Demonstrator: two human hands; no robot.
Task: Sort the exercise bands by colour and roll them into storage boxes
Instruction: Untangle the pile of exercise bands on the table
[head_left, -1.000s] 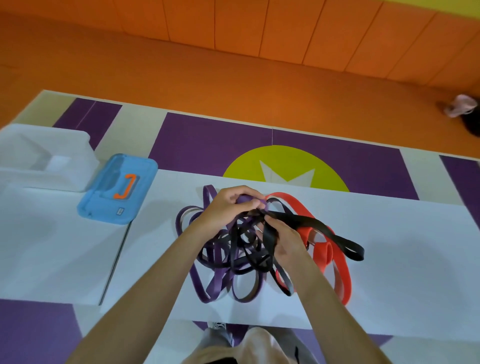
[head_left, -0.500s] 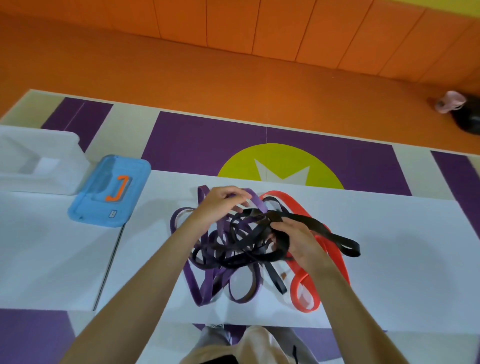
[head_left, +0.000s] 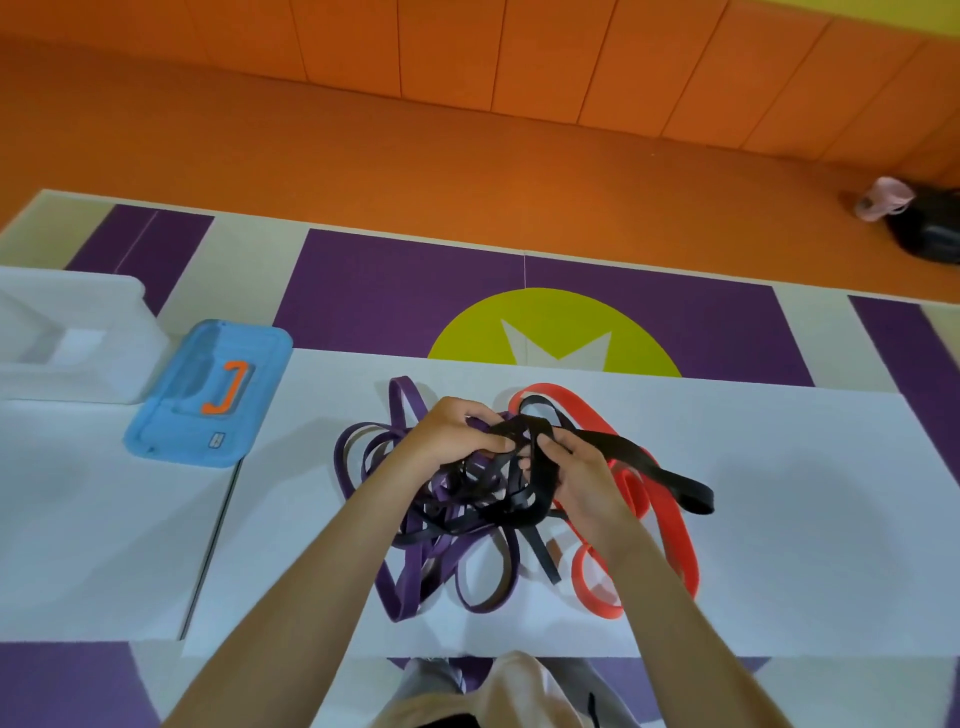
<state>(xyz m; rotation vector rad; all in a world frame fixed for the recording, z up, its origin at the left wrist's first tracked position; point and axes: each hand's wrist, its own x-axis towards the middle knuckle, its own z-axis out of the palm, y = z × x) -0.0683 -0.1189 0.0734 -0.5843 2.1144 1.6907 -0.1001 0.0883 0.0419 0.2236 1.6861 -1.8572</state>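
Observation:
A tangle of exercise bands lies in the middle of the white table (head_left: 805, 519). Purple bands (head_left: 400, 587) spread to the left and front, a red band (head_left: 670, 525) loops to the right, and black bands (head_left: 654, 467) cross over both. My left hand (head_left: 447, 436) grips black and purple strands at the top of the heap. My right hand (head_left: 582, 473) is closed on a black band beside it, the fingertips of both hands nearly touching. A white storage box (head_left: 124, 338) stands at the far left.
A blue lid with an orange handle (head_left: 208, 395) lies beside the white box, across the seam between two tables. Beyond the table are a purple and yellow mat and an orange floor, with a dark bag (head_left: 924, 228) far right.
My two hands have come closer together at the top of the tangle, and the black strands are bunched between them. The heap has shifted slightly.

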